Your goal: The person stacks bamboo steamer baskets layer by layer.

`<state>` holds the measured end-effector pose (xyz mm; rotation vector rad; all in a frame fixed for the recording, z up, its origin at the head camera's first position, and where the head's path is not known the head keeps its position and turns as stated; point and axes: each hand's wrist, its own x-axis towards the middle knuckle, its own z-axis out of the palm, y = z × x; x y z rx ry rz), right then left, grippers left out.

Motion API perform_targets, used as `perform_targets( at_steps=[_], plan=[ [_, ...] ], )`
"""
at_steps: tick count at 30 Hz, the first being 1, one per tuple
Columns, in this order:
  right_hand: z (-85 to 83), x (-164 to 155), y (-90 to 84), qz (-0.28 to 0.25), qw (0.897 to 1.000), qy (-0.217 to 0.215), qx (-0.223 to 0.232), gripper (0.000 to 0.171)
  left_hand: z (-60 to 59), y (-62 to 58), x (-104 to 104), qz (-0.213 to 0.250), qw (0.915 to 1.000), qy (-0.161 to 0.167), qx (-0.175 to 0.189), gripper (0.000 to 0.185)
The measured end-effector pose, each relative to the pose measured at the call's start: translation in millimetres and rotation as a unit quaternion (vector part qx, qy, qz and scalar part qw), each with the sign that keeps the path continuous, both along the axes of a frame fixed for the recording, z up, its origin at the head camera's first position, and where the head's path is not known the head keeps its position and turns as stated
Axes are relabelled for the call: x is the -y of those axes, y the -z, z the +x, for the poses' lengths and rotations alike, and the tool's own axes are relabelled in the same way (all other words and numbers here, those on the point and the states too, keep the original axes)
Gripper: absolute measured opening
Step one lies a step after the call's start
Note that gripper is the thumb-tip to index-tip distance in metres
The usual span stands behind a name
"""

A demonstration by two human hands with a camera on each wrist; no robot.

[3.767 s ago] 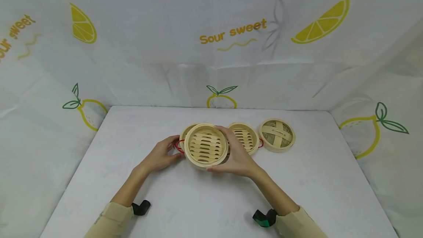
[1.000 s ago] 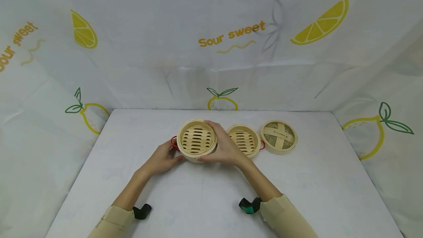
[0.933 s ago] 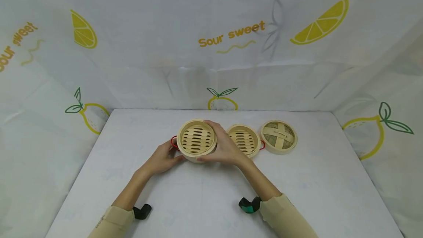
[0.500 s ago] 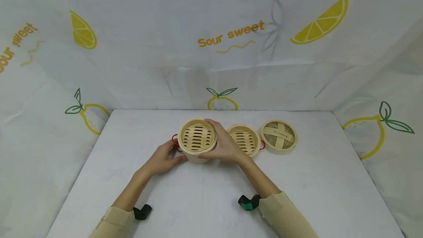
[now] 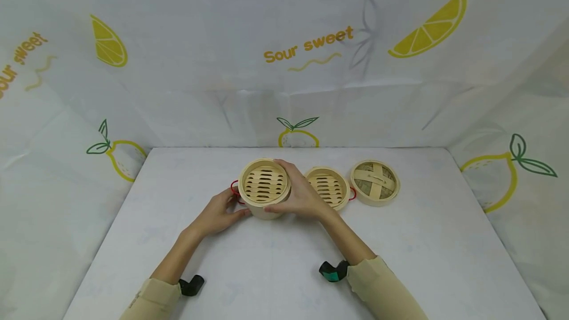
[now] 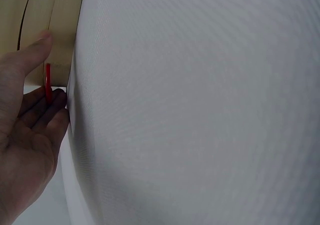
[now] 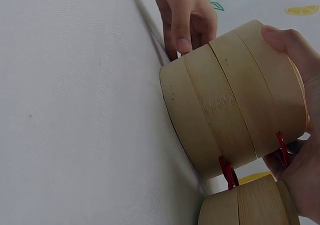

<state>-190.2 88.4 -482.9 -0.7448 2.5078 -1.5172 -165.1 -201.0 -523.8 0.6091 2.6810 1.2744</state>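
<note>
Head view: the interior of the lower basket (image 5: pixel 264 214) was concealed beneath the upper basket (image 5: pixel 264 182); the right hand (image 5: pixel 300 196) obscured part of the third basket (image 5: pixel 330 187); the left sleeve (image 5: pixel 152 300) and right sleeve (image 5: pixel 386 290) were cropped below. Left wrist view: the stacked baskets were truncated at top and left. Right wrist view: the third basket was truncated below.
</note>
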Motion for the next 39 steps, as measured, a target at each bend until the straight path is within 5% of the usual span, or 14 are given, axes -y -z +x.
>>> perform_targets(
  at_steps=[39],
  plan=[
    [-3.6,0.2,-7.6,0.042,0.999,0.002,0.035,0.128,-1.5,1.6,0.3,0.016,0.9999,0.002,0.005,0.069]
  ],
)
